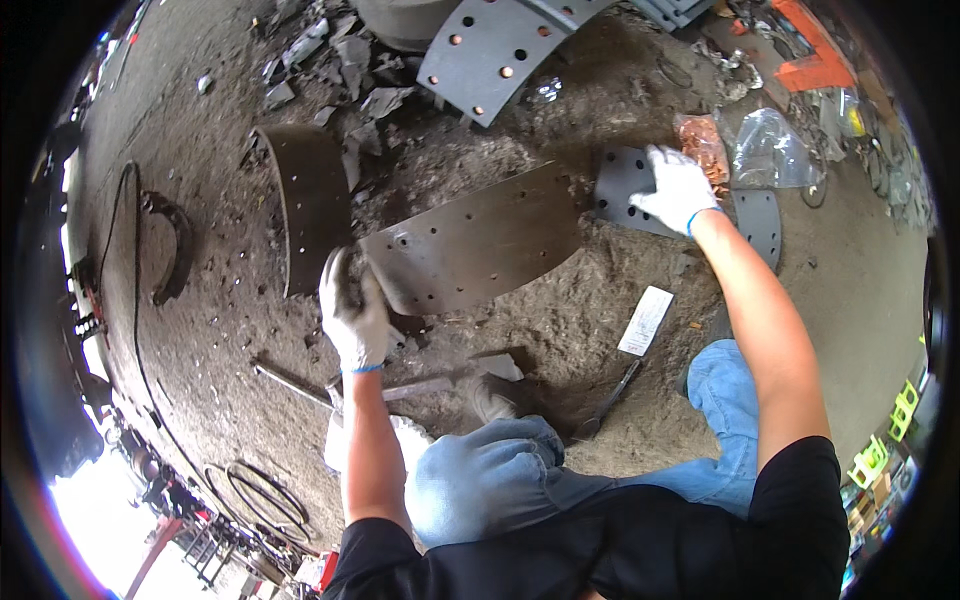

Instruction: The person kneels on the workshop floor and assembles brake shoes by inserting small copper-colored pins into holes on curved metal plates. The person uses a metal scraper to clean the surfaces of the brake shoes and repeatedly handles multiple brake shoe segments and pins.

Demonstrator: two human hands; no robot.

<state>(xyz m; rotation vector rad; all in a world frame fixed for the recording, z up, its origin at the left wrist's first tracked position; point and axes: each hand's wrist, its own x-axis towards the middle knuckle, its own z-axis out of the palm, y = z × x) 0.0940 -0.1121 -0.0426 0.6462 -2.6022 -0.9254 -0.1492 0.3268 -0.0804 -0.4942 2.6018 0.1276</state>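
My left hand point(355, 315), in a white glove, has its fingers and thumb closed round the left end of a dark, curved metal brake shoe point(475, 240) with rivet holes. The shoe lies tilted on the ground in front of me. To its right, my right hand point(678, 192), also gloved, rests with thumb and fingers spread on a grey brake lining point(617, 185) with drilled holes. The palm covers part of that lining. Just beyond this hand lies a clear bag of copper-coloured rivets point(703, 145). A second grey lining point(758, 222) lies partly behind my right forearm.
Another brake shoe point(312, 200) stands at the left, near broken grey pieces point(355, 60). Larger drilled linings point(490, 55) lie at the far side. Closer in are a long-handled tool point(415, 388), a white paper slip point(646, 320) and a dark bar point(612, 395). A black cable point(137, 300) runs along the left.
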